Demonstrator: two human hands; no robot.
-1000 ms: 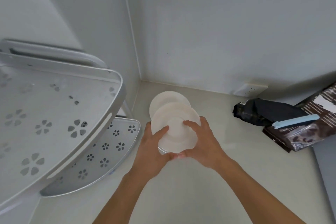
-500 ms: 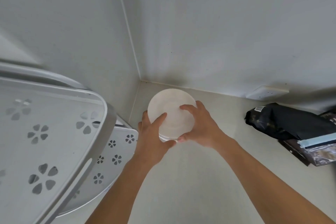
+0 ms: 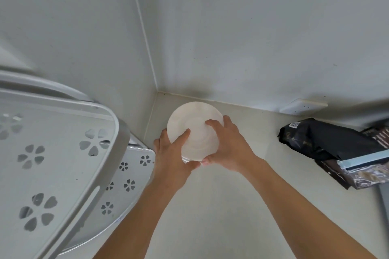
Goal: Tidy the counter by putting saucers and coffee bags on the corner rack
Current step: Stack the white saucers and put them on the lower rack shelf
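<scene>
A stack of white saucers (image 3: 194, 120) sits near the back corner of the counter. My left hand (image 3: 171, 153) grips its left edge with the thumb on top. My right hand (image 3: 226, 147) grips the right and front edge, fingers over the top saucer. Both hands hold the stack together. To the left stands the grey corner rack (image 3: 121, 132), its upper shelf and lower shelf (image 3: 130, 176) pierced with flower cut-outs. At the right a black coffee bag (image 3: 328, 141) lies across a brown coffee bag (image 3: 357, 176) closed with a pale blue clip.
A white wall socket (image 3: 303, 106) sits low on the back wall behind the bags. Two pale walls meet in the corner just behind the saucers. The beige counter (image 3: 221, 206) runs toward me between my forearms.
The top saucer, offset toward me a second ago, now sits squarely on the one beneath it. My view has tilted up and left, so the bags sit nearer the right edge.
</scene>
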